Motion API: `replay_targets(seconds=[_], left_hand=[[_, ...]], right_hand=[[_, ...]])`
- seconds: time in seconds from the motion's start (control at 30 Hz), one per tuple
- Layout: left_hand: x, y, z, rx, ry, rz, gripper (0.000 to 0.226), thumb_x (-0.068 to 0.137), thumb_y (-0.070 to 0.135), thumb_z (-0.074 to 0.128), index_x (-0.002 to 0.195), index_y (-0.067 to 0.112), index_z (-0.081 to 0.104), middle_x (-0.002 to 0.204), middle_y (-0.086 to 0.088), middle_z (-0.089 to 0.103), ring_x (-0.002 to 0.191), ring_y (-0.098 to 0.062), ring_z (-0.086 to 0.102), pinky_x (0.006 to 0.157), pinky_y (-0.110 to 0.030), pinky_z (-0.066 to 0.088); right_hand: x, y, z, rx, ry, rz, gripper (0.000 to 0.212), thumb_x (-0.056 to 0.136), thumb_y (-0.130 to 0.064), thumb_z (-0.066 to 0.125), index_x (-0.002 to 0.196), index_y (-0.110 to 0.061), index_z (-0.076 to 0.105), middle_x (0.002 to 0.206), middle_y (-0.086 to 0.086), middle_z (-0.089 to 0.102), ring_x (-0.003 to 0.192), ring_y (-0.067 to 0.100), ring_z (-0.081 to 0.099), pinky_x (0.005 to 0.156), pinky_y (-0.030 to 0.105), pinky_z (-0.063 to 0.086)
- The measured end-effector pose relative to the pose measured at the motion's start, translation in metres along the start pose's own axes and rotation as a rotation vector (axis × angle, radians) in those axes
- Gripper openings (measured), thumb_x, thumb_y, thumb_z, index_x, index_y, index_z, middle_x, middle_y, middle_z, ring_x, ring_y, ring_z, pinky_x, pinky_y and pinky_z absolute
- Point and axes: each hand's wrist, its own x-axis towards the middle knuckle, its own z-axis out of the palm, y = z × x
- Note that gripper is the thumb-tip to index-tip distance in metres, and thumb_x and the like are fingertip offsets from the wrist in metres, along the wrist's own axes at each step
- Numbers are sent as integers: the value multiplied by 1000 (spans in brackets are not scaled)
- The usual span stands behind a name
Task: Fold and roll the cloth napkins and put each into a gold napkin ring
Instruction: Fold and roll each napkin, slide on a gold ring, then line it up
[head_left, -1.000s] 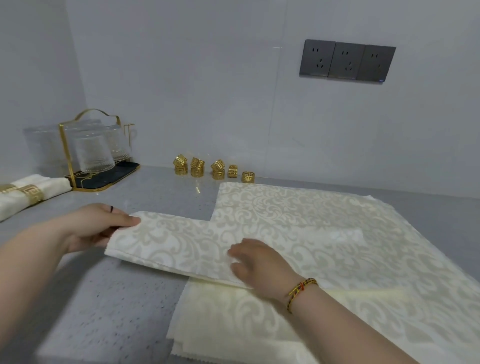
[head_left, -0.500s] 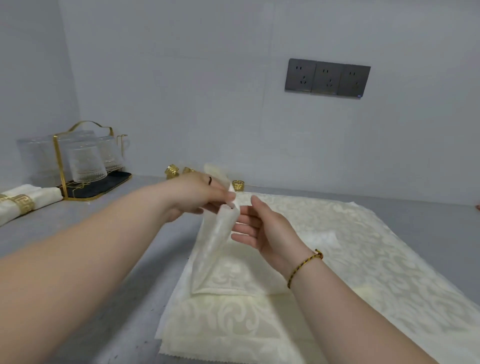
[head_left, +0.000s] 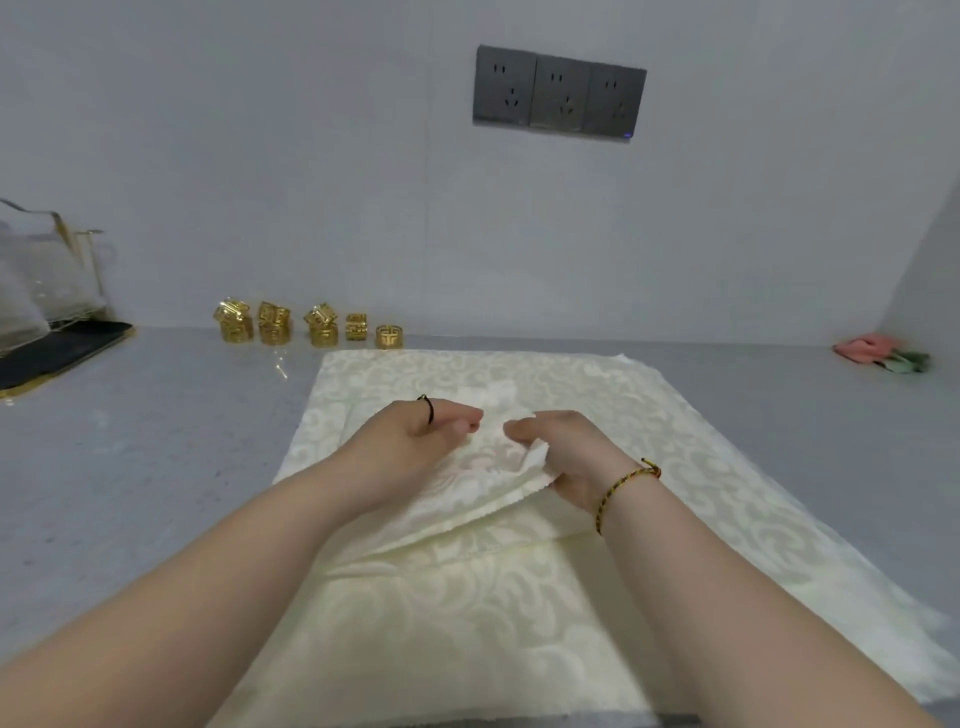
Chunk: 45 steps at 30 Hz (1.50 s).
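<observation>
A folded cream damask napkin (head_left: 467, 488) lies lifted at its far end on top of a stack of flat cream napkins (head_left: 649, 467). My left hand (head_left: 415, 441) pinches the folded napkin's far left edge. My right hand (head_left: 566, 452) grips its far right edge, with fingers curled under the cloth. The two hands nearly meet above the middle of the stack. Several gold napkin rings (head_left: 311, 325) stand in a row by the back wall, some stacked in twos.
A black tray (head_left: 62, 348) with a gold frame and clear glasses sits at the far left. A pink and green cloth (head_left: 883, 353) lies at the far right by the wall. Grey counter surrounds the stack.
The folded napkin, held up in the air half a second ago, has come down onto the stack. Both hands now hold its far end, close together. The view has turned right.
</observation>
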Motion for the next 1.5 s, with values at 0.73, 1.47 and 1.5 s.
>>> replay_targets(seconds=[0.73,1.47,1.5], left_hand=[[-27,-70,16,811,-250,212,121,27,82,-37,137,34,-21,131,28,-17,121,14,-20,86,0,-31],[-37,-65,13,843,-269,8,144,14,79,-41,145,24,-13,130,21,-25,119,8,-23,101,-14,-13],[-37,-66,14,856,-277,3,144,14,78,-43,144,23,-15,129,19,-26,119,7,-24,101,-15,-14]], right_hand=[[31,20,-87,-666,141,58,48,80,-9,66,52,-16,28,45,-4,29,45,13,27,45,20,26],[-9,18,-10,-1073,279,-413,42,93,-22,47,134,-15,42,135,7,47,124,23,41,99,27,30],[-15,26,9,-1103,172,-472,42,94,-24,45,135,-15,40,138,6,43,127,23,37,102,27,27]])
